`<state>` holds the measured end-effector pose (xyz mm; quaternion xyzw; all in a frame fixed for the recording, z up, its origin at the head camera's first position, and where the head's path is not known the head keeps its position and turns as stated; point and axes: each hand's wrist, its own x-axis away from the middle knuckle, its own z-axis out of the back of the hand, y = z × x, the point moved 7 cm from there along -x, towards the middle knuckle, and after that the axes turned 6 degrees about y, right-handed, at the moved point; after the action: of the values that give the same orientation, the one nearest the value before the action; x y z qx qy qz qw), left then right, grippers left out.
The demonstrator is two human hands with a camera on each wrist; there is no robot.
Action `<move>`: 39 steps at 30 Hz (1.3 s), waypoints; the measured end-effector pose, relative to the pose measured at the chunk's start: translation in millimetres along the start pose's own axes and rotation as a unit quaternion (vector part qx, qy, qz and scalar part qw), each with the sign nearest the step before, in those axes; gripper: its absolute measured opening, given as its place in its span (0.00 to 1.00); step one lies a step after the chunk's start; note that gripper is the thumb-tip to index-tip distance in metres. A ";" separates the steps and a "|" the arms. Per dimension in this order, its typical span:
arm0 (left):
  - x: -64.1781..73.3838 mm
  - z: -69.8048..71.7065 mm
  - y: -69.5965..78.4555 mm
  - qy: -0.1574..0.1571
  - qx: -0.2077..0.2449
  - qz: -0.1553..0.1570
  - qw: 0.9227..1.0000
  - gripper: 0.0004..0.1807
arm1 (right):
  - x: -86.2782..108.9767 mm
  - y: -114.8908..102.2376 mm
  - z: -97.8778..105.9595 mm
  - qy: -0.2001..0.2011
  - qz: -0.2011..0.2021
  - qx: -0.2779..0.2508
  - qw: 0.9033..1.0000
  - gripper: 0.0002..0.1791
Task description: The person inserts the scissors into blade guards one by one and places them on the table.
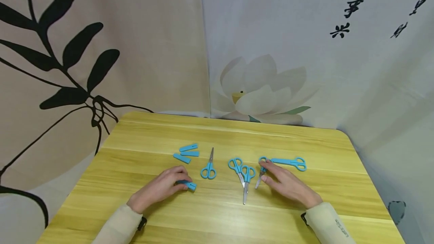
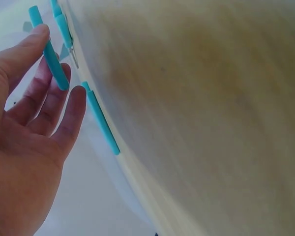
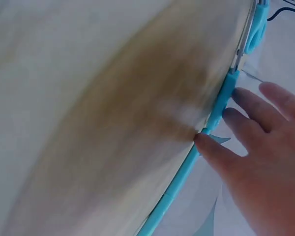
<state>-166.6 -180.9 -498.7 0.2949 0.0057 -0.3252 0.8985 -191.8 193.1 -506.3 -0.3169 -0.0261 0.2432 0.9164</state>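
Scissors (image 1: 262, 171), blue-handled, blade bare: right of centre on the surface, at the fingertips of the right hand (image 1: 288, 185), the nearer hand; they lie to its left, and well to the right of the left hand (image 1: 161, 188). Long axis runs roughly far edge to near edge, loops toward the far edge, tip toward the near edge and slanting slightly left. Room: pale cloth backdrop (image 1: 162, 67) behind, printed with dark leaves, a lotus and black characters. Surface: yellow wood-grain table (image 1: 210, 221), far corners rounded. Right hand: fingers spread and fairly straight, touching the loops; no firm grip visible. Left hand: thumb and fingers pinch a blue sheath (image 1: 190, 186), left of centre. Sheathed pair (image 1: 286, 161) lies just beside the right fingertips, long axis roughly along the far edge. Two bare-bladed pairs (image 1: 246, 179) near the middle, blades overlapping, tips toward the near edge. Lone pair (image 1: 210, 167) between these and the left hand, tip toward the far edge. Smallest: three loose sheaths (image 1: 190, 154), grouped on the far-edge side of the left hand.
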 end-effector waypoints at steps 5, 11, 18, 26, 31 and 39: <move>-0.2 3.0 2.8 0.011 -0.011 -0.004 1.000 0.10 | 6.5 4.7 5.0 0.020 -0.008 -0.010 1.000 0.28; -0.1 6.1 5.8 0.025 -0.012 -0.008 1.000 0.10 | 16.4 6.4 9.6 0.029 -0.009 0.013 0.999 0.26; -0.2 6.5 7.9 0.028 -0.018 -0.014 0.999 0.11 | 15.2 1.5 15.4 0.052 0.011 0.057 0.997 0.30; -0.5 1.5 8.9 0.022 -0.015 -0.010 1.000 0.11 | -8.8 7.9 7.5 0.012 0.064 0.037 0.997 0.28; -2.7 -1.6 9.4 0.017 -0.010 -0.008 1.000 0.11 | -13.9 16.5 6.0 0.006 0.066 0.044 0.997 0.23; -6.3 2.5 11.7 0.026 -0.017 -0.022 0.999 0.11 | -14.0 21.6 4.4 -0.012 0.067 0.050 0.996 0.15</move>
<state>-165.1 -171.4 -489.2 0.2880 0.0409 -0.3369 0.8955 -214.2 203.8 -514.1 -0.2685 -0.0032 0.3089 0.9124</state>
